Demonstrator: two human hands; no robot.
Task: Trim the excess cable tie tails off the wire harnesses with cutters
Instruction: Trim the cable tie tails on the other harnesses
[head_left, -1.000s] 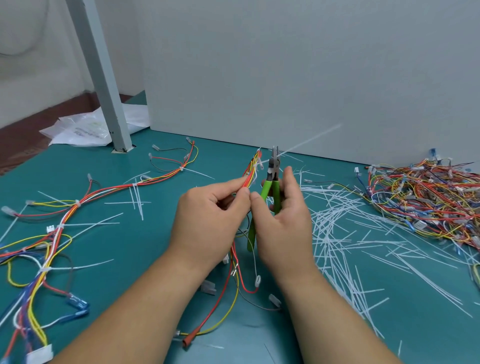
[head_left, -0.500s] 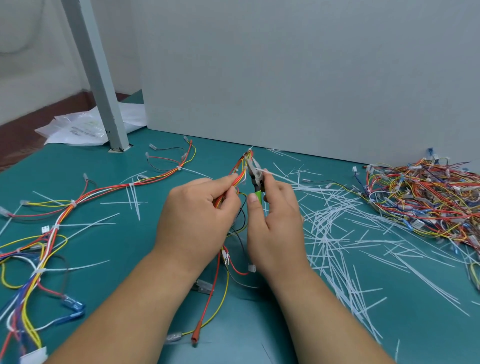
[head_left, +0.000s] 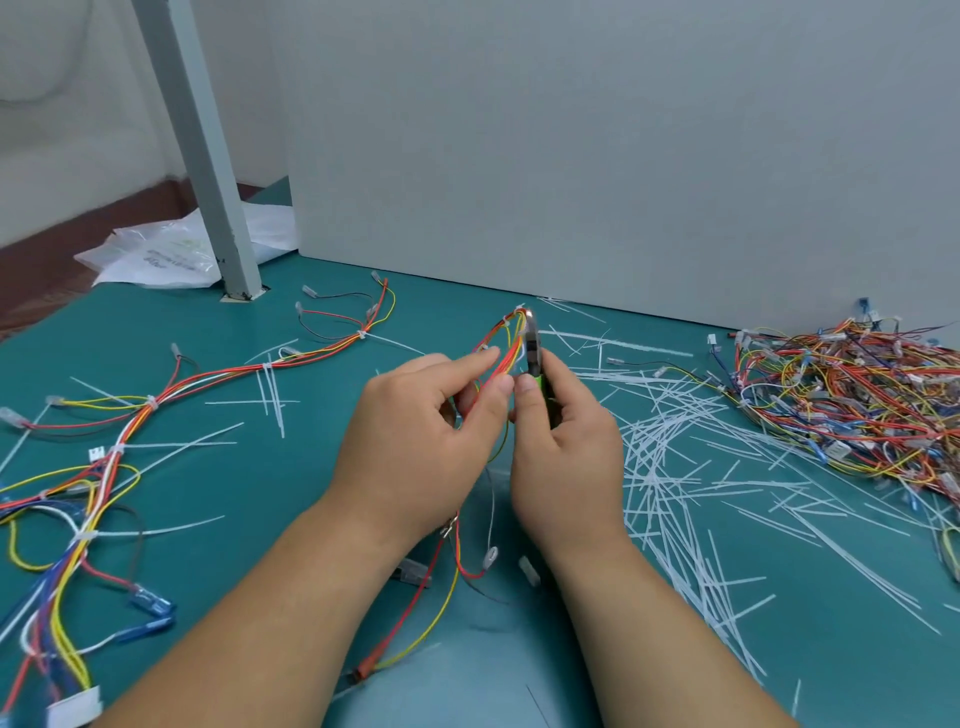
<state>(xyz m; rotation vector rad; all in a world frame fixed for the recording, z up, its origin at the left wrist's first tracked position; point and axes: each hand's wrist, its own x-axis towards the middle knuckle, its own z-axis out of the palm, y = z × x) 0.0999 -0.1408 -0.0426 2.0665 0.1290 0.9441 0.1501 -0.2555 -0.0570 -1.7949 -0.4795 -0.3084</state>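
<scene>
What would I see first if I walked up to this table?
First, the two hands in the middle: the left hand pinches a colourful wire harness while the right hand grips green-handled cutters right beside it. Next comes the big tangled pile of harnesses at the far right. White cut cable tie tails lie strewn over the teal table next to that pile.

Our left hand (head_left: 415, 436) and right hand (head_left: 566, 447) together over the table (head_left: 291, 483), held harness (head_left: 501, 343) between them, cutters (head_left: 534, 353) just right of it, cut tails (head_left: 675, 467) strewn rightward, harness pile (head_left: 841, 395) far right, loose harnesses (head_left: 130, 426) left
</scene>
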